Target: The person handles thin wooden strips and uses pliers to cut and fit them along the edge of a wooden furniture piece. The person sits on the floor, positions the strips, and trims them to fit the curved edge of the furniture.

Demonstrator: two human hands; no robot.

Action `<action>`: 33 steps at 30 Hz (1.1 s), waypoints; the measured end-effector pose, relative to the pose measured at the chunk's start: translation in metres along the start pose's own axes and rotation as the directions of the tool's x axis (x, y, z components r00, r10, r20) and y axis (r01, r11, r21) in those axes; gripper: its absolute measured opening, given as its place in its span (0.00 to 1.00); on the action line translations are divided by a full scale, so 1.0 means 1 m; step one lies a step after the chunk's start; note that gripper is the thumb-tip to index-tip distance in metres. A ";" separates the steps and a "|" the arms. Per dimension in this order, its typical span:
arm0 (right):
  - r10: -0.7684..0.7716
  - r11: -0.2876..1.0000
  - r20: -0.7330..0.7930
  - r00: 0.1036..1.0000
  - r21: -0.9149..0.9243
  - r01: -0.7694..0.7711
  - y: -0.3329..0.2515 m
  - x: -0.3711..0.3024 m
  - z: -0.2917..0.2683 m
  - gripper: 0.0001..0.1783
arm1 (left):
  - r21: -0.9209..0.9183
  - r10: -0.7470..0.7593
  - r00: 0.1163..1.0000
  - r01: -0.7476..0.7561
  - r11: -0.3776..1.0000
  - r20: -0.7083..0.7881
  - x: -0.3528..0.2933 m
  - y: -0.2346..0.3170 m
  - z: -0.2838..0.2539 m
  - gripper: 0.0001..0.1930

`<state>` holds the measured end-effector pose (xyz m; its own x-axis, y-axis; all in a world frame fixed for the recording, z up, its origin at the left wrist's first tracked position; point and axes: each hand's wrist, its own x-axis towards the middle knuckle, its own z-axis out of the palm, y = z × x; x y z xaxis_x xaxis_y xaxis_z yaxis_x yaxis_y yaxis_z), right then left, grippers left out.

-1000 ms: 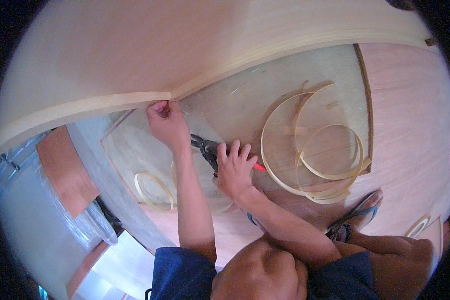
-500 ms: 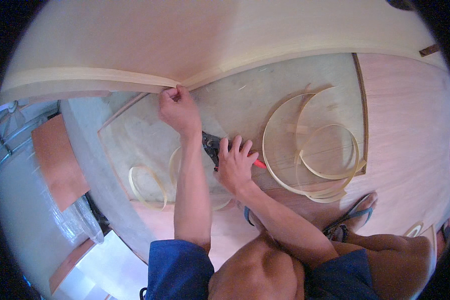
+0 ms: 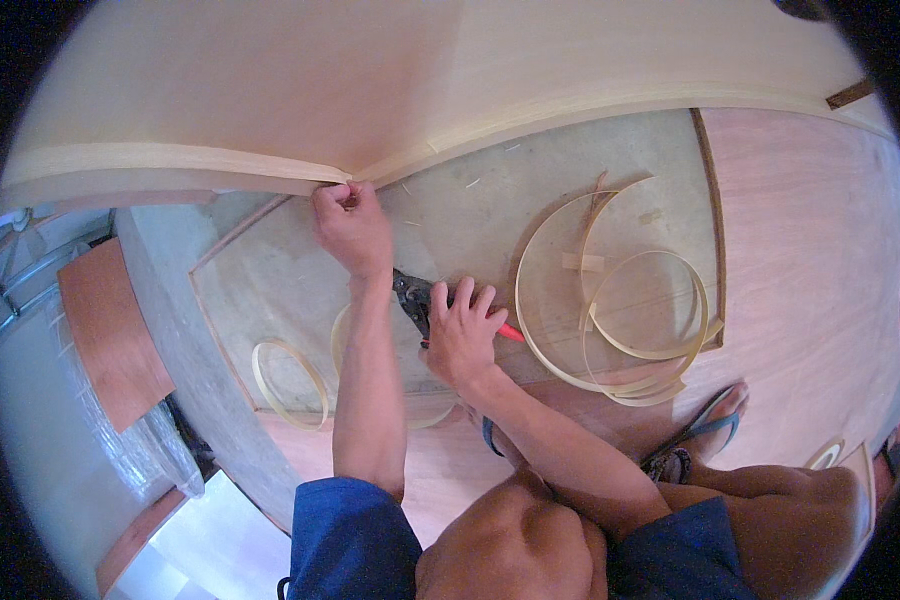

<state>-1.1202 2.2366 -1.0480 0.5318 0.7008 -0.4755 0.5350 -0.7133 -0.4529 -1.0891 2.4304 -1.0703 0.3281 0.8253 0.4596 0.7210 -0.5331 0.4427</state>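
Observation:
My left hand (image 3: pixel 352 228) is closed in a pinch at the corner where two pale wood edges (image 3: pixel 210 160) meet, at the bottom of a large wooden panel (image 3: pixel 390 80). Its fingertips touch the edge there; what they pinch is hidden. Just below and to the right, my right hand (image 3: pixel 462 335) is wrapped over a pliers-like tool (image 3: pixel 410 300) with a black head and a red handle. The tool lies close to my left wrist, its head pointing up and left. To its right are coiled pale strips (image 3: pixel 522 290) in several large loops.
A smaller loop (image 3: pixel 260 365) of strip lies to the left. Small slivers (image 3: pixel 473 183) are scattered on the grey floor (image 3: pixel 450 215). Pinkish plywood (image 3: pixel 790 250) covers the right side. A brown board (image 3: pixel 115 335) and plastic wrap (image 3: pixel 135 450) are at the far left. My sandalled foot (image 3: pixel 715 425) is lower right.
The whole view has shifted slightly, so things sit a little farther left. Both hands keep the same hold, and the tool stays beside my left wrist.

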 end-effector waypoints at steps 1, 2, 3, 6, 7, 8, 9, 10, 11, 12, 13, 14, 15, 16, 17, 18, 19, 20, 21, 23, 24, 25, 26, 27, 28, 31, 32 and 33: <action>-0.001 1.000 0.003 1.000 -0.003 0.001 0.000 0.000 0.000 0.50 | 0.011 0.018 1.000 -0.018 1.000 -0.002 0.000 0.000 0.000 0.09; -0.002 1.000 0.006 1.000 -0.004 0.002 0.000 0.000 -0.001 0.49 | 0.023 0.037 0.999 -0.037 0.999 -0.003 -0.001 0.000 0.001 0.09; -0.003 1.000 0.011 1.000 -0.006 0.003 0.000 0.000 -0.002 0.49 | 0.025 0.021 1.000 -0.021 0.999 -0.004 -0.001 0.001 0.001 0.09; 0.005 1.000 0.075 0.997 -0.001 -0.005 -0.001 0.002 -0.006 0.50 | 0.029 -0.008 1.000 0.009 1.000 -0.019 -0.005 0.003 0.002 0.09; 0.008 1.000 0.075 0.997 0.029 -0.010 0.000 0.003 -0.006 0.47 | 0.027 -0.003 0.999 0.004 1.000 -0.032 -0.006 0.004 0.003 0.09; 0.013 0.998 0.124 0.992 0.061 -0.021 0.000 0.003 -0.006 0.44 | 0.024 -0.006 0.999 0.007 1.000 -0.043 -0.007 0.004 0.004 0.09; 0.018 0.996 0.146 0.989 0.082 -0.030 0.001 0.003 -0.006 0.41 | 0.031 -0.011 0.998 0.013 0.999 -0.057 -0.008 0.005 0.005 0.09; 0.011 0.996 0.152 0.988 0.088 -0.024 0.001 0.003 -0.005 0.41 | 0.036 -0.019 0.998 0.022 0.999 -0.068 -0.008 0.006 0.007 0.09; 0.004 0.996 0.128 0.992 0.084 -0.015 0.002 0.002 -0.004 0.41 | 0.044 -0.029 0.997 0.032 0.999 -0.075 -0.008 0.007 0.008 0.09; -0.007 0.996 0.114 0.993 0.089 -0.003 0.003 0.002 -0.002 0.41 | 0.041 -0.027 0.995 0.031 0.999 -0.099 -0.008 0.008 0.011 0.09; -0.037 0.996 0.076 0.996 0.082 0.030 0.004 0.000 -0.001 0.41 | 0.041 -0.028 0.992 0.033 0.999 -0.121 -0.009 0.010 0.013 0.09; -0.072 0.994 0.048 0.996 0.085 0.067 0.006 0.000 0.000 0.42 | 0.041 -0.029 0.989 0.035 0.999 -0.145 -0.010 0.012 0.014 0.08; -0.091 0.994 0.076 0.993 0.075 0.085 0.008 -0.001 0.001 0.42 | 0.041 -0.058 0.989 0.065 0.997 -0.137 -0.011 0.014 0.015 0.08; -0.117 0.987 -0.006 0.993 0.112 0.117 0.009 -0.001 0.001 0.42 | 0.040 -0.086 0.988 0.092 0.995 -0.131 -0.011 0.016 0.014 0.08; -0.128 0.982 -0.038 0.991 0.137 0.132 0.011 0.000 0.001 0.43 | 0.047 -0.111 0.986 0.118 0.992 -0.127 -0.010 0.018 0.013 0.07; -0.138 0.980 -0.036 0.990 0.139 0.141 0.013 0.002 0.000 0.43 | 0.005 -0.181 0.980 0.182 0.983 -0.082 -0.008 0.020 0.010 0.07; -0.160 0.967 -0.053 0.986 0.194 0.167 0.014 0.002 -0.002 0.43 | -0.023 -0.247 0.968 0.246 0.969 -0.035 -0.005 0.020 0.004 0.07; -0.185 0.955 -0.034 0.982 0.228 0.188 0.015 0.003 -0.005 0.43 | -0.044 -0.331 0.943 0.333 0.942 0.035 -0.002 0.021 -0.003 0.07; -0.210 0.946 -0.008 0.978 0.251 0.205 0.017 0.004 -0.008 0.43 | -0.053 -0.279 0.955 0.285 0.957 0.096 0.003 0.020 -0.014 0.08; -0.216 0.951 -0.074 0.974 0.210 0.227 0.017 0.008 -0.017 0.39 | -0.051 -0.240 0.933 0.262 0.964 0.268 0.013 0.016 -0.037 0.09; -0.209 0.960 -0.039 0.977 0.185 0.213 0.015 0.010 -0.023 0.37 | -0.062 -0.201 0.935 0.229 0.971 0.292 0.017 0.016 -0.045 0.09; -0.185 0.939 -0.173 0.967 0.259 0.226 0.012 0.015 -0.029 0.33 | -0.060 -0.195 0.929 0.224 0.973 0.316 0.021 0.016 -0.052 0.10; -0.142 0.917 -0.241 0.960 0.332 0.219 0.009 0.020 -0.036 0.29 | -0.055 -0.193 0.920 0.224 0.973 0.341 0.024 0.015 -0.058 0.10; -0.092 0.887 -0.292 0.952 0.410 0.212 0.006 0.028 -0.044 0.26 | -0.078 -0.220 0.911 0.262 0.962 0.348 0.027 0.014 -0.061 0.10; -0.108 0.826 -0.462 0.880 0.451 0.338 0.000 0.041 -0.051 0.20 | -0.103 -0.245 0.902 0.298 0.949 0.356 0.029 0.013 -0.062 0.11; -0.186 0.622 -0.553 0.812 0.574 0.533 -0.025 0.091 -0.069 0.19 | -0.068 -0.152 0.953 0.175 0.982 0.263 0.028 0.007 -0.060 0.11; -0.221 0.622 -0.565 0.795 0.547 0.561 -0.034 0.107 -0.072 0.19 | -0.032 -0.086 0.974 0.094 0.995 0.210 0.028 0.003 -0.058 0.11; -0.253 0.623 -0.574 0.779 0.520 0.585 -0.042 0.119 -0.073 0.19 | -0.016 -0.004 0.988 0.007 1.000 0.153 0.030 -0.001 -0.056 0.11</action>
<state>-1.0308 2.3511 -1.0304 0.6555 0.7343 0.1766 0.3028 -0.0413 -0.9522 -1.1142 2.4452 -1.0142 0.4147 0.8463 0.3342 0.7133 -0.5305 0.4580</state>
